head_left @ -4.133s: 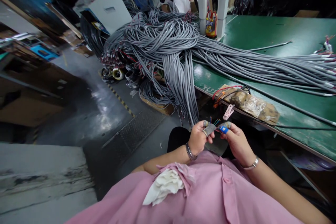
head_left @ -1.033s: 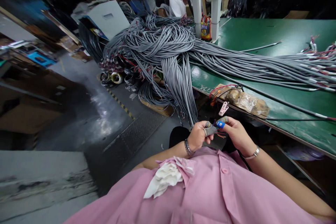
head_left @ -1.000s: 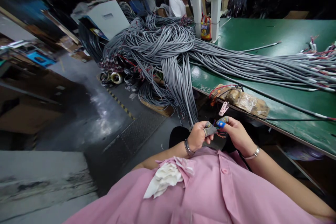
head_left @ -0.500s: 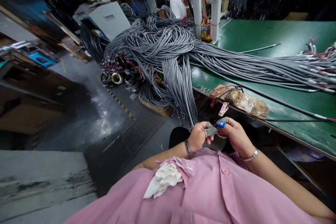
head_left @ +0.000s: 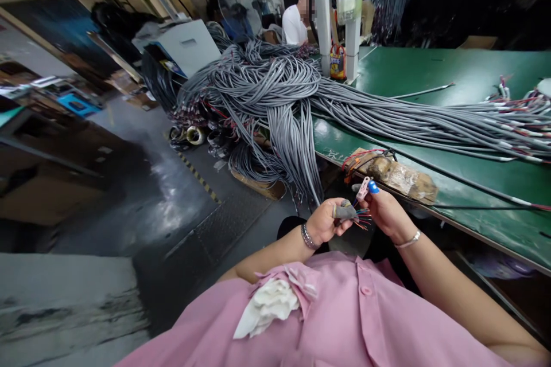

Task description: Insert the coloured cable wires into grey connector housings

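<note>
While left hand (head_left: 328,221) clamps wires (head_left: 364,219) pointing rightward, right hand (head_left: 390,215) pinches a slanting clothespin (head_left: 364,189).

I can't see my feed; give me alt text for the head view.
A person's left hand holds a fan of thin multicoloured wires, while the right hand is at a pink plastic clip beside a green tabletop. Long grey cables spread across the tabletop and hang over its edge.
</note>
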The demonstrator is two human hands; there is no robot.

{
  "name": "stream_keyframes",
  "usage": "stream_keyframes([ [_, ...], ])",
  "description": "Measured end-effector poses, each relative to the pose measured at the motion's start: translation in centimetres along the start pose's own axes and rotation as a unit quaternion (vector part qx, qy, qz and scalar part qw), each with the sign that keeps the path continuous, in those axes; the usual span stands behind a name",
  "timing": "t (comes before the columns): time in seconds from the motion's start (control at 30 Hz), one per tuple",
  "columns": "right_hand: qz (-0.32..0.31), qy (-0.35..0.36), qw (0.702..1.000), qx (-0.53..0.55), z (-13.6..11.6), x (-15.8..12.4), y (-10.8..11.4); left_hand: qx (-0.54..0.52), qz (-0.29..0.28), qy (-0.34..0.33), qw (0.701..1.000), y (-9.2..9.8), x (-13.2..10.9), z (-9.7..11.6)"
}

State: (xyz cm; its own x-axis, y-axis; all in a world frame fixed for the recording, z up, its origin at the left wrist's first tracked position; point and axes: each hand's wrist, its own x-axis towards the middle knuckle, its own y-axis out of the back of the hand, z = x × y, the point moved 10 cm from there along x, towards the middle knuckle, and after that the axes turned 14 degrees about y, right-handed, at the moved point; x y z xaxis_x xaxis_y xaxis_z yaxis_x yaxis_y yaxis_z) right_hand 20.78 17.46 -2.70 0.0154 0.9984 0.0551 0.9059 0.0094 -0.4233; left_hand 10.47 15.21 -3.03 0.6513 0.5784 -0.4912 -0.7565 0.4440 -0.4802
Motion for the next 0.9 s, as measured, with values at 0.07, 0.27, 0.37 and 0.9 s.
stream_keyframes([
  [0.07,0.043,0.069,0.995,-0.064,-1.0,0.2,0.8,-0.023,-0.006,0.007,1.0,0.0,0.4,0.3],
  [0.27,0.044,0.022,0.999,0.01,0.5,0.3,0.0,-0.073,-0.001,0.043,0.996,0.2,1.8,-0.3],
  [0.37,0.048,-0.009,0.996,0.075,1.2,0.6,-0.5,-0.073,0.0,0.049,0.996,0.3,2.1,-0.7],
  [0.9,0.02,-0.046,0.991,0.128,1.3,0.0,-0.8,-0.008,0.03,0.01,0.999,0.3,0.4,-0.6],
])
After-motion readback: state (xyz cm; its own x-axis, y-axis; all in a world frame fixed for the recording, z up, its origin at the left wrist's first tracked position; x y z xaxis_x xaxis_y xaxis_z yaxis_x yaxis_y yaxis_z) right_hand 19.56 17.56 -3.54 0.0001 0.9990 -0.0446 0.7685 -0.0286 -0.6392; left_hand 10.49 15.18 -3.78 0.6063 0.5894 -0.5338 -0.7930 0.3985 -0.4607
